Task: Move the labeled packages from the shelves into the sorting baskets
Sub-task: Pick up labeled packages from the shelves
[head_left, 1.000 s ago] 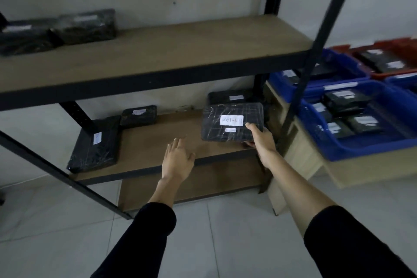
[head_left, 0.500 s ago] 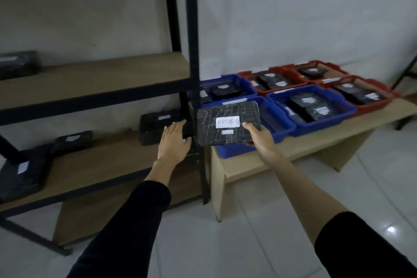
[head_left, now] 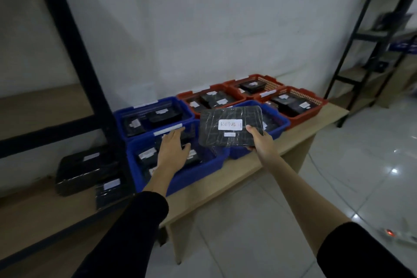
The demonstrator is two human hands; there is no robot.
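Note:
My right hand (head_left: pixel 261 142) grips the lower right corner of a flat black wrapped package (head_left: pixel 225 126) with a white handwritten label. It hangs in the air above the blue baskets (head_left: pixel 203 165) on a low wooden table (head_left: pixel 293 142). My left hand (head_left: pixel 173 149) is spread flat, fingers apart, over the near blue basket and holds nothing. Three red baskets (head_left: pixel 316 106) stand behind and to the right. Every basket holds black labeled packages.
A black metal shelf post (head_left: pixel 76 52) rises at the left. Two more black packages (head_left: pixel 85 169) lie on the lower wooden shelf beside it. Another dark shelf rack (head_left: pixel 370 40) stands at the far right. The floor is glossy white tile.
The view has swung right from the shelf to the table. My right hand has carried the package from the shelf to above the blue baskets, and my left hand followed over the near basket.

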